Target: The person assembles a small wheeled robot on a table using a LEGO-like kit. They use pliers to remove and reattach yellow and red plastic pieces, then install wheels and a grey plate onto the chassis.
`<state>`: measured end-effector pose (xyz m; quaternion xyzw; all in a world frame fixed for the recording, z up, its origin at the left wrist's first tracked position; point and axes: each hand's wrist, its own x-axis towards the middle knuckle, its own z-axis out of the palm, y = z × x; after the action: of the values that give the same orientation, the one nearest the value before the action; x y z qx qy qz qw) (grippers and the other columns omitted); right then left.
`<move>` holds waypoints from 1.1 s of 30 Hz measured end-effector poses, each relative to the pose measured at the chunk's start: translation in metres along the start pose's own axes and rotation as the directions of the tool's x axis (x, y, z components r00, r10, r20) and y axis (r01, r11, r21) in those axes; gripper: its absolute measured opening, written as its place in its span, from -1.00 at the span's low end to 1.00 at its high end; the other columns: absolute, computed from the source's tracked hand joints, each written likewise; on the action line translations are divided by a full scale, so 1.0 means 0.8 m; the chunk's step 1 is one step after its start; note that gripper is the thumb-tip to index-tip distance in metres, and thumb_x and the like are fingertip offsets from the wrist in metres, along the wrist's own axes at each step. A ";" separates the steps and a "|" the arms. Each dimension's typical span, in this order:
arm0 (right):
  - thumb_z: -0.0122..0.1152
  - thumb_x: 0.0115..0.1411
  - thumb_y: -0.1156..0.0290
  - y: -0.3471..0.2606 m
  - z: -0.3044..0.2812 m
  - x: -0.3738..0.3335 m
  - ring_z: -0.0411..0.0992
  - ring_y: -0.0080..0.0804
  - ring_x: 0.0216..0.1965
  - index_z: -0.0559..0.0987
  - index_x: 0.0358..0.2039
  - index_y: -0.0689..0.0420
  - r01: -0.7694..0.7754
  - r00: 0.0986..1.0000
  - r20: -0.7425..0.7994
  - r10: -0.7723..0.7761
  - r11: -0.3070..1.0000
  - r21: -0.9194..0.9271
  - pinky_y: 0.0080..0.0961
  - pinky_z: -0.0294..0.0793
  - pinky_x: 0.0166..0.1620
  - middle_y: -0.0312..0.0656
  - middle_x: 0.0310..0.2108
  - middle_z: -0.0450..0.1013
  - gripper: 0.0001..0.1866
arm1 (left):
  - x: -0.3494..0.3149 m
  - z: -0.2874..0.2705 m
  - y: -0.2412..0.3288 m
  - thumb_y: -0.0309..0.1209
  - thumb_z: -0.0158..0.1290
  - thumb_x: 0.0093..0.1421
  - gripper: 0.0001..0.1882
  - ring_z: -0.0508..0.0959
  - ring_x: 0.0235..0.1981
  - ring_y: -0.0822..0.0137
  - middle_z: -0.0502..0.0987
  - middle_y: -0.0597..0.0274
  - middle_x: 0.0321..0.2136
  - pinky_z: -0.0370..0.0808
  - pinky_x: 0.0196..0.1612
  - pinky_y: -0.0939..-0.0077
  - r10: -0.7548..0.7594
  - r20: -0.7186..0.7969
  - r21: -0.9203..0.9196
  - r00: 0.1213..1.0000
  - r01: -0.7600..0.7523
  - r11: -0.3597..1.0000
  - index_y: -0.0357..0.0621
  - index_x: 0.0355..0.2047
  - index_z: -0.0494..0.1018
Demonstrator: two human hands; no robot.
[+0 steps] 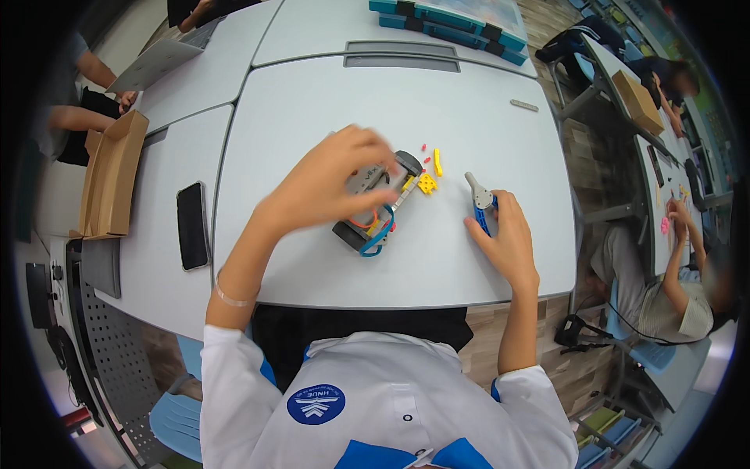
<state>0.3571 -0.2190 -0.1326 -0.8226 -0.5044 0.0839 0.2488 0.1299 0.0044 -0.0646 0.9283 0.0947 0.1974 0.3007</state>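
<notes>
A small toy robot car (367, 182) with dark wheels stands near the middle of the white table. A blue cable (372, 248) and an orange one loop at its near end. My left hand (332, 176), blurred at the fingertips, hovers over the car with its fingers apart and hides part of it. To the right, my right hand (506, 238) has thumb and fingers closed around the blue handles of a plier-like tool (479, 194) with a grey pointed nose. Beside the car lie a yellow connector piece (426, 184), a yellow bar (437, 162) and small red pins (427, 160).
A grey bar (524, 105) lies at the table's far right. Teal storage cases (449, 31) are stacked at the back. On the left table are a phone (192, 227), an open cardboard box (116, 176) and a laptop (160, 62). Other people sit on both sides.
</notes>
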 end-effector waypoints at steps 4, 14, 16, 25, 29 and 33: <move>0.35 0.14 0.35 -0.009 0.009 -0.011 0.43 -0.17 -0.22 0.43 0.09 0.28 0.008 0.996 -0.084 0.005 0.988 0.157 -0.30 0.45 -0.14 -0.04 -0.22 0.39 -0.46 | -0.083 0.032 0.044 -0.26 0.48 -0.12 -0.60 0.46 -0.12 0.21 0.49 0.21 -0.22 0.42 -0.08 0.36 -0.196 -0.161 0.081 0.967 0.211 0.974 -0.10 -0.31 0.58; 0.25 0.14 0.40 -0.093 0.018 -0.035 0.43 -0.14 -0.32 0.38 0.21 0.28 0.111 0.976 0.136 -0.168 0.928 0.355 -0.30 0.46 -0.21 -0.02 -0.28 0.40 -0.39 | -0.095 0.099 0.042 -0.51 0.41 -0.06 -0.67 0.43 -0.08 0.19 0.45 0.17 -0.14 0.42 -0.09 0.34 -0.166 -0.531 0.123 0.831 0.269 0.955 -0.14 -0.26 0.57; 0.25 0.12 0.45 -0.101 0.023 -0.038 0.46 -0.14 -0.36 0.41 0.13 0.28 0.090 0.980 0.122 -0.157 0.898 0.431 -0.30 0.48 -0.24 -0.01 -0.28 0.41 -0.46 | -0.094 0.095 0.039 -0.55 0.38 -0.04 -0.69 0.45 -0.08 0.22 0.44 0.17 -0.14 0.44 -0.08 0.37 -0.201 -0.546 0.029 0.813 0.258 0.966 -0.15 -0.26 0.57; 0.27 0.10 0.48 -0.121 0.033 -0.038 0.44 -0.15 -0.39 0.46 0.05 0.26 0.176 0.974 0.047 -0.223 0.867 0.465 -0.30 0.46 -0.28 -0.04 -0.30 0.42 -0.53 | -0.105 0.060 0.031 -0.52 0.34 0.09 -0.77 0.47 -0.12 0.35 0.42 0.20 -0.12 0.45 -0.06 0.49 -0.396 -0.542 -0.330 0.741 0.246 0.911 -0.22 -0.24 0.57; 0.28 0.08 0.46 -0.124 0.032 -0.035 0.42 -0.14 -0.37 0.47 0.05 0.27 0.210 0.965 0.057 -0.257 0.883 0.421 -0.28 0.44 -0.26 -0.05 -0.30 0.42 -0.51 | -0.110 0.045 0.021 -0.53 0.29 0.15 -0.80 0.46 -0.08 0.39 0.40 0.20 -0.08 0.45 -0.01 0.49 -0.420 -0.530 -0.433 0.736 0.191 0.881 -0.26 -0.22 0.57; 0.32 0.04 0.46 -0.128 0.033 -0.031 0.41 -0.17 -0.27 0.47 0.08 0.25 0.286 0.947 0.035 -0.321 0.885 0.368 -0.29 0.40 -0.21 -0.09 -0.26 0.42 -0.46 | -0.114 0.027 0.015 -0.55 0.28 0.15 -0.79 0.47 -0.06 0.41 0.40 0.21 -0.08 0.43 0.04 0.48 -0.443 -0.490 -0.496 0.751 0.178 0.850 -0.29 -0.20 0.57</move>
<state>0.2543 -0.1949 -0.1074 -0.6693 -0.6142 0.1734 0.3804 0.0574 -0.0434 -0.1013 0.7036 0.2951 0.4357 0.4774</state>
